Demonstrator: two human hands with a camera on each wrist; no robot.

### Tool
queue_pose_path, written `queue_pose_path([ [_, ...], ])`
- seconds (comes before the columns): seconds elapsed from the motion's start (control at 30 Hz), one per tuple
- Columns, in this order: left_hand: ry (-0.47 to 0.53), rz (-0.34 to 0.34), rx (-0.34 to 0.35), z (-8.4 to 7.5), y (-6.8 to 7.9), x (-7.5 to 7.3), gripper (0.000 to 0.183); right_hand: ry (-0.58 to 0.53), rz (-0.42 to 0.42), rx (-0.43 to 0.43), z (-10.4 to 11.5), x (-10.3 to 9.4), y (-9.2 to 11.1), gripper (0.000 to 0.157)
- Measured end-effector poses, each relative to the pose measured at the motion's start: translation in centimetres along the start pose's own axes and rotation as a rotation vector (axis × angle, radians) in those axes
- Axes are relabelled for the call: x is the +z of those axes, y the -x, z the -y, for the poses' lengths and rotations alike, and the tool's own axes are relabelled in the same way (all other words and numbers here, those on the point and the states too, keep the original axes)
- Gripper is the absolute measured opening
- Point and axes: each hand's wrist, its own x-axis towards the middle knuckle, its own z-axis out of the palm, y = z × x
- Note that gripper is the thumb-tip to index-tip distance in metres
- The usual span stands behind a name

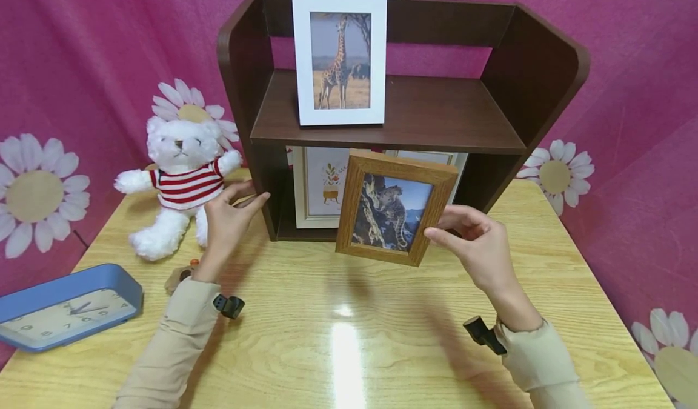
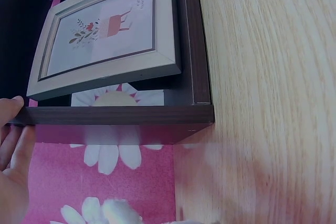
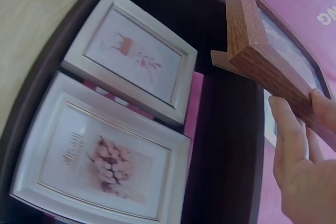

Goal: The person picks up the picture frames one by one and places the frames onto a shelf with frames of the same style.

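My right hand (image 1: 480,245) pinches the right edge of a brown wooden picture frame (image 1: 343,215) with a leopard photo, held tilted in front of the shelf's lower level. In the right wrist view, the stand (image 3: 223,61) juts out behind this frame. My left hand (image 1: 231,215) grips the front edge of the left side panel of the dark brown shelf (image 1: 322,136), thumb on one face and fingers on the other. A white-framed giraffe picture (image 1: 340,118) stands on the upper level. Below stand a flower-pot picture (image 2: 165,51) in a silvery frame and a white-framed flower picture (image 3: 47,129).
Left of the shelf sits a white teddy bear (image 1: 182,185) in a striped shirt. A blue clock (image 1: 103,279) lies at the table's left edge, with a small brown object (image 1: 173,280) beside my left wrist. A pink flowered curtain (image 1: 109,45) hangs behind the wooden table (image 1: 294,324).
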Motion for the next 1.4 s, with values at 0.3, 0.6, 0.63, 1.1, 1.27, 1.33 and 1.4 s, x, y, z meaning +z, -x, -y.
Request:
queue_pose_path([
  [0.3,0.025,0.004,-0.011,0.0,0.0,0.0,0.023,-0.248,-0.014,-0.039,1.2,-0.2,-0.7,0.041],
  [0.6,0.011,0.003,-0.014,0.0,0.0,0.0,0.022,-0.405,-0.038,-0.055,2.4,-1.0,-1.6,0.041],
  [0.63,0.012,0.003,-0.015,0.0,0.0,0.0,0.022,-0.408,-0.045,-0.058,2.6,-1.1,-1.7,0.04],
  [1.1,0.009,0.001,0.007,0.2,0.0,-0.1,0.023,-0.629,-0.073,-0.189,4.9,-3.5,-4.6,0.041],
  [1.27,0.011,-0.003,0.015,0.3,0.0,-0.1,0.023,-0.636,-0.119,-0.183,6.0,-4.3,-5.9,0.04],
  [1.33,0.01,-0.002,0.016,0.3,0.0,0.0,0.023,-0.637,-0.143,-0.186,6.5,-4.5,-6.3,0.041],
  [1.4,0.006,-0.002,0.016,0.2,-0.1,0.0,0.023,-0.634,-0.163,-0.189,7.0,-4.7,-6.9,0.041],
])
